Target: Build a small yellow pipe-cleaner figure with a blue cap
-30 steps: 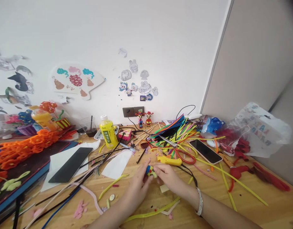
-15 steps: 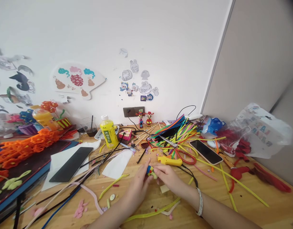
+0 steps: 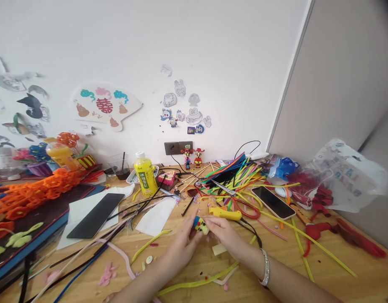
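Between both hands, above the wooden table, is a small yellow figurine with a blue top and dark and red spots. My left hand is closed around its left side, with the thumb beneath. From the right, the fingers of my right hand pinch the figurine's edge. A yellow hot glue gun lies just behind my right hand. Red-handled scissors rest beside it, by a heap of coloured pipe cleaners. Part of the figurine is hidden by my fingers.
A phone lies to the right, near a clear plastic bag. At the left stand a yellow drink bottle and a dark flat slab. Two small figurines stand by the wall. Loose yellow pipe cleaners lie in front.
The yellow figurine has turned between my fingers, so more of its spotted face shows. Both hands keep hold of it in nearly the same place. The view has shifted slightly.
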Demonstrator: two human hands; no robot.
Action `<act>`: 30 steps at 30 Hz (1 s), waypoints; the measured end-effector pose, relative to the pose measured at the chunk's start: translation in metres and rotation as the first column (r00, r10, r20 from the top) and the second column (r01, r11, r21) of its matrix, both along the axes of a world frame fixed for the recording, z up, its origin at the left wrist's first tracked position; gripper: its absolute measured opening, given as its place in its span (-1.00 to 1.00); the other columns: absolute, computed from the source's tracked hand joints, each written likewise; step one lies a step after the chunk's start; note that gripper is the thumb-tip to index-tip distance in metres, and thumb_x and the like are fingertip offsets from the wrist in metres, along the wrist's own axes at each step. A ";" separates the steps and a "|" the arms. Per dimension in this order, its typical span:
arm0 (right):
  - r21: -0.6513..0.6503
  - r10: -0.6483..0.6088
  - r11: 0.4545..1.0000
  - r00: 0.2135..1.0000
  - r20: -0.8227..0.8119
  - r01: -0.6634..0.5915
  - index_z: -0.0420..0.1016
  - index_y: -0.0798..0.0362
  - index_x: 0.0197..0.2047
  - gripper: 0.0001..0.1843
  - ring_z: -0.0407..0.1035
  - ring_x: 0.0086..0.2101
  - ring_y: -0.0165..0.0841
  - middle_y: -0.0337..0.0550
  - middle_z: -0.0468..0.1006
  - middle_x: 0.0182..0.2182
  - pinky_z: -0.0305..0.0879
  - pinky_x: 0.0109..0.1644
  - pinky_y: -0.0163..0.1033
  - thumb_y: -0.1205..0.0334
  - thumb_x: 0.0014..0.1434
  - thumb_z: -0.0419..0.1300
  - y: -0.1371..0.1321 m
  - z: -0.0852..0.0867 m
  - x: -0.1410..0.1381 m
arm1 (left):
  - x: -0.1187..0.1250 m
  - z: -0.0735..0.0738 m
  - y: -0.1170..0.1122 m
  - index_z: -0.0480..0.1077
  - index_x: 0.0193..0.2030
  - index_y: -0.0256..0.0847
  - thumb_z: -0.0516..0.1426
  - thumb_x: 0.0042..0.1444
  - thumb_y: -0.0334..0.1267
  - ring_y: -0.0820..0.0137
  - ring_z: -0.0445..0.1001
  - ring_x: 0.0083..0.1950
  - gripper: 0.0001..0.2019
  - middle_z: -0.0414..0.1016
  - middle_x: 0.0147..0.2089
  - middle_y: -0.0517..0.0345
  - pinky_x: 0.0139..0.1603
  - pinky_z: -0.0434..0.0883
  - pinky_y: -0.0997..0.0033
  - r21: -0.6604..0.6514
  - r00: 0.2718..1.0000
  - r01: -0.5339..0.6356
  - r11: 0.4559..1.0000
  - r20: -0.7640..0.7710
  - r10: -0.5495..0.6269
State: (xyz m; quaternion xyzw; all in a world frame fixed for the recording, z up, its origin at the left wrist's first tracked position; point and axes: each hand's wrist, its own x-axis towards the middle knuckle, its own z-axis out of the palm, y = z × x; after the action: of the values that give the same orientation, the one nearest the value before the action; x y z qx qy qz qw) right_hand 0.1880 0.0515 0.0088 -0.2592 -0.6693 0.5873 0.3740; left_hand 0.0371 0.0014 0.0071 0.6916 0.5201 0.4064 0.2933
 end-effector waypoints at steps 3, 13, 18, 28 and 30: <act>0.011 0.005 1.000 1.000 0.003 -0.005 0.50 0.09 -0.39 -0.55 0.25 -0.49 -0.41 -0.18 0.41 -0.43 0.25 -0.45 -0.33 -0.15 0.07 0.08 0.000 0.002 0.000 | 0.000 0.000 0.000 0.10 0.23 -0.15 0.01 0.12 -0.27 0.20 0.17 0.21 -0.49 0.27 0.18 -0.02 0.23 0.07 0.11 0.006 1.000 -0.003 1.000 0.020 0.002; -0.002 0.013 1.000 0.999 -0.031 -0.013 0.52 0.08 -0.34 -0.62 0.33 -0.35 -0.35 -0.18 0.47 -0.42 0.29 -0.23 -0.26 -0.06 0.12 0.08 -0.001 0.002 0.001 | -0.001 -0.012 0.006 0.06 0.25 -0.15 0.17 -0.01 -0.22 0.15 0.27 0.10 -0.33 0.31 0.11 -0.06 0.09 0.23 0.16 0.025 0.990 -0.030 0.999 0.138 0.026; -0.052 0.083 0.995 0.995 -0.051 -0.086 0.48 0.07 -0.13 -0.61 0.40 -0.19 -0.28 -0.08 0.52 -0.23 0.29 -0.06 -0.16 -0.03 0.16 0.05 -0.003 -0.002 0.001 | 0.000 -0.006 0.006 0.08 0.23 -0.11 0.18 -0.04 -0.27 0.25 0.36 -0.15 -0.33 0.38 -0.04 0.02 -0.08 0.32 0.25 0.049 0.985 -0.115 0.992 0.132 0.107; 0.172 -0.194 0.970 0.975 0.111 0.173 0.51 0.07 -0.16 -0.68 0.40 -0.17 -0.23 -0.02 0.53 -0.18 0.33 -0.09 -0.13 0.08 0.10 0.12 0.015 -0.002 0.011 | -0.012 -0.003 0.015 0.18 0.12 -0.19 0.07 -0.07 -0.42 0.33 0.39 -0.28 -0.47 0.43 -0.19 0.09 -0.18 0.34 0.30 0.019 0.971 -0.155 0.988 0.188 0.149; 0.251 -0.272 0.939 0.954 0.127 0.235 0.52 0.06 -0.24 -0.74 0.40 -0.21 -0.23 -0.03 0.54 -0.24 0.34 -0.14 -0.14 0.12 0.10 0.10 0.021 -0.002 0.016 | -0.015 -0.007 0.021 0.15 0.12 -0.18 0.05 -0.13 -0.48 0.28 0.36 -0.03 -0.42 0.35 0.03 0.02 0.01 0.28 0.26 0.019 0.958 -0.161 0.987 0.242 0.152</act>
State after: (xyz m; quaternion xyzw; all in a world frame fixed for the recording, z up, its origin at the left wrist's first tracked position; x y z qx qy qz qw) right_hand 0.2040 0.0727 0.0070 -0.3442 -0.7223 0.4287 0.4195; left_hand 0.0222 0.0224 0.0004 0.5998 0.5260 0.5186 0.3078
